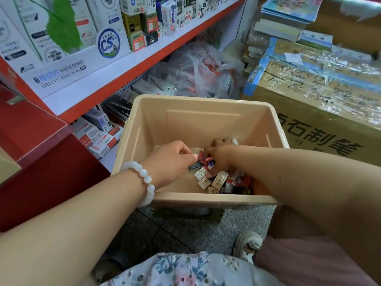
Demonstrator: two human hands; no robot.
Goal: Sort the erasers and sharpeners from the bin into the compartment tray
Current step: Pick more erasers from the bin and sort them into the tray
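A beige plastic bin (185, 124) stands on the floor in front of me. Several boxed erasers (218, 179) and small sharpeners lie heaped at its bottom right. Both hands reach down into the bin. My left hand (173, 157), with a white bead bracelet on its wrist, has curled fingers and its thumb tip touches a pink piece (201, 156) in the pile. My right hand (220, 154) is curled over the heap and grips small items, with a white piece (235, 141) sticking out past its fingers. No compartment tray is in view.
A red and white shelf (127, 65) full of stationery boxes runs along the left. A taped cardboard carton (321, 104) stands right of the bin, with stacked books behind it. Plastic bags (198, 73) lie under the shelf. A red box (47, 162) sits at left. My shoe (247, 244) is on the grey floor.
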